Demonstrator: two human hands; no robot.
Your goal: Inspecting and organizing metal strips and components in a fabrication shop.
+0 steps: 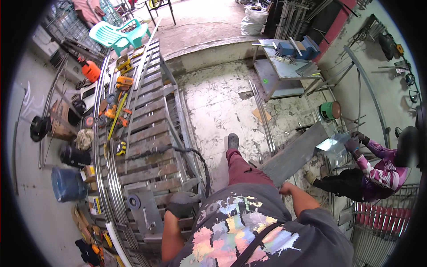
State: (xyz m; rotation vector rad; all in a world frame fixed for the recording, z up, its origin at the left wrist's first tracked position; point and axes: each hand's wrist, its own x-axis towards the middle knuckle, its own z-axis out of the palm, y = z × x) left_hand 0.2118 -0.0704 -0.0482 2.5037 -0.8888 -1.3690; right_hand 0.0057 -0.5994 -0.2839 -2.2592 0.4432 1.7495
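Observation:
My left hand (pixel 183 203), in a dark grey glove, is at the near part of a slatted metal bench (pixel 153 121); its fingers are too dark to make out. Beside it lies a flat metal plate (pixel 149 214) with a round grey disc (pixel 133 201) on top. My right hand (pixel 287 189) looks bare and hangs low at my right side, close to the near end of a long grey board (pixel 296 155). Its fingers are small and partly hidden, so their grip does not show. A black cable (pixel 195 153) runs across the bench and down its right side.
Long metal tubes (pixel 116 196), a tape measure (pixel 120 147) and orange power tools (pixel 124 82) lie along the bench's left. At right, a gloved co-worker (pixel 376 171) holds a shiny sheet (pixel 333 144). A work table (pixel 284 66) stands ahead; metal bars (pixel 263 118) lie on the floor.

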